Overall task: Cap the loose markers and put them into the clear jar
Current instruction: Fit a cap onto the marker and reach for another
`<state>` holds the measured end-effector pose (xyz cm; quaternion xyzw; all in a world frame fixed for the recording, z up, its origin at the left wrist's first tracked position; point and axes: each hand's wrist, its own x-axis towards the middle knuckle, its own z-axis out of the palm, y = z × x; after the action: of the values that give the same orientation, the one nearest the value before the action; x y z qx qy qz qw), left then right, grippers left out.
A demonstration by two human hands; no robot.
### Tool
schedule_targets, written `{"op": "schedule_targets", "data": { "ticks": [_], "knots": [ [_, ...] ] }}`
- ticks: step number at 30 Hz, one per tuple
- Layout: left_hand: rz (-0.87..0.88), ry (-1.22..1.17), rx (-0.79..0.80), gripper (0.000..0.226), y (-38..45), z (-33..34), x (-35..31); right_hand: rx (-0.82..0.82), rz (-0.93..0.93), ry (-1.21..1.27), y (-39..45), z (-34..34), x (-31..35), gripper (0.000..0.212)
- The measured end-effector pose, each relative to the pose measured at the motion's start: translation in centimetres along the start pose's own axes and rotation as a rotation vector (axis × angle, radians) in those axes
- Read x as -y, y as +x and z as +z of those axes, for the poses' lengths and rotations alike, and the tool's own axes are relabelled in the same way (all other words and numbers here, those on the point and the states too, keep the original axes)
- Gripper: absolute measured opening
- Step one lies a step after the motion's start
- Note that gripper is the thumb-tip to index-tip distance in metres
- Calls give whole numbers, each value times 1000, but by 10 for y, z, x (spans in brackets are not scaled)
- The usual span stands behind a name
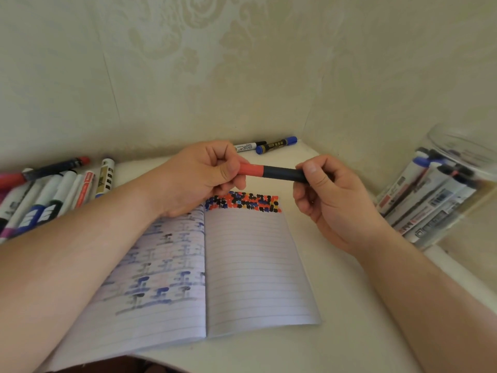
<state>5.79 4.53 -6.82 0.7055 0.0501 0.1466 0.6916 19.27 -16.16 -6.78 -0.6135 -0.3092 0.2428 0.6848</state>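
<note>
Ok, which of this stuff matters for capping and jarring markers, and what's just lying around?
Job: red-capped marker held by left hand and right hand; loose markers; two markers by the wall; clear jar.
Lying about: open notebook.

1. Two bare forearms enter the view, one from seven o'clock and one from five o'clock.
2. No sleeves cover either forearm as far as the view shows.
3. The left hand (199,179) and right hand (330,203) show short, unpainted thumbnails.
</note>
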Motion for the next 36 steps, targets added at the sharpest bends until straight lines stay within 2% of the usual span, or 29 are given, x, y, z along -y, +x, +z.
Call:
{"op": "schedule_targets", "data": {
  "ticks": [3, 6, 8, 11, 14, 16, 19, 21, 23, 27, 33, 36],
  "knots": [
    [8, 41, 14, 16, 0, -2, 2, -22, -38, -8, -2, 3, 0, 19],
    [50, 74, 6, 10, -1, -5, 2, -25, -59, -35, -4, 9, 1, 33],
    [80, 76, -26, 12, -1, -8, 0, -33, -84, -95, -9, 15, 4, 31],
    [158, 144, -75, 10, 2, -12, -1, -85, -229, -315, -19, 23, 23, 18],
    [174, 292, -42, 7, 2, -16, 1, -96, -426, -605, -34, 25, 55, 12],
    [167, 455, 9, 17, 0, -16, 3, -171, -535, -745, -47, 18, 84, 23],
    [155, 693, 129, 35, -2, -14, 7, -422, -630, -666, -62, -16, 131, 35],
    [99, 810, 217, 42, -3, -15, 10, -551, -612, -575, -69, -48, 160, 38],
    [97, 898, 291, 59, -2, -19, 12, -642, -558, -531, -78, -78, 179, 42],
    [85, 877, 300, 69, -3, -21, 12, -747, -459, -545, -93, -113, 196, 42],
    [91, 838, 280, 74, -6, -20, 14, -855, -505, -685, -99, -111, 193, 42],
    [98, 818, 278, 72, -5, -21, 16, -761, -458, -807, -94, -107, 182, 37]
  ]
}}
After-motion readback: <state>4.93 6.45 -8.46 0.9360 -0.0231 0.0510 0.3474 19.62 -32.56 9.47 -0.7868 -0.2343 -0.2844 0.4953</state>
